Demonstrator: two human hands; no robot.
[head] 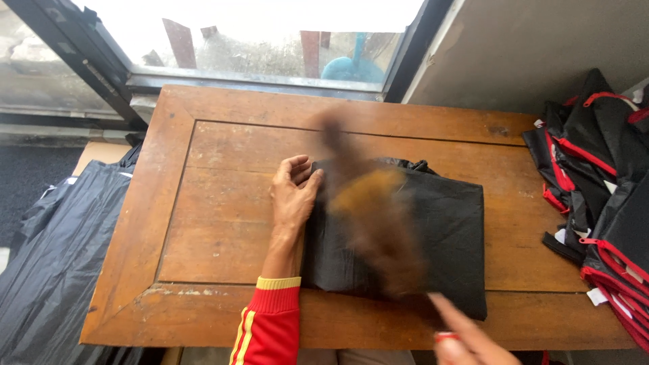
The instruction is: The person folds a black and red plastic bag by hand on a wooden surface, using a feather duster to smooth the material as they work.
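A folded black plastic bag [433,230] lies flat in the middle of the wooden desk [223,223]. The left hand [294,192] rests on the bag's left edge, fingers loosely curled, pressing rather than gripping. The right hand [473,338] sits at the near edge, partly out of view; a motion-blurred brown shape crosses the bag, and I cannot tell this hand's state. Black bags with red zips [595,176] pile up at right.

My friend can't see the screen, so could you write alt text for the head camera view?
A person's left hand presses the edge of a folded black plastic sheet on a wooden table, while the right hand shows at the bottom edge, near a motion-blurred brown shape. Black bags with red trim are piled at the right.
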